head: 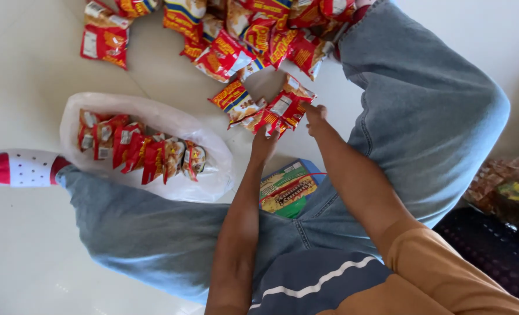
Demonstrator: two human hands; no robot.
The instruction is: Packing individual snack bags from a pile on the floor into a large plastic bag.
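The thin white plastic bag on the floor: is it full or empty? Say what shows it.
Partly filled: the thin white plastic bag lies on its side, a row of red snack packets showing through.

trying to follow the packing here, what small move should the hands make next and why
Probably carry the gathered snack packets left to the clear bag: the left hand and right hand grip a bunch together, and the bag lies open with a row of like packets inside.

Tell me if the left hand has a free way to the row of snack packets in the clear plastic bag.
Probably yes. The left hand is at the gathered packets; the bag lies just left, mouth open toward it, with only bare floor between.
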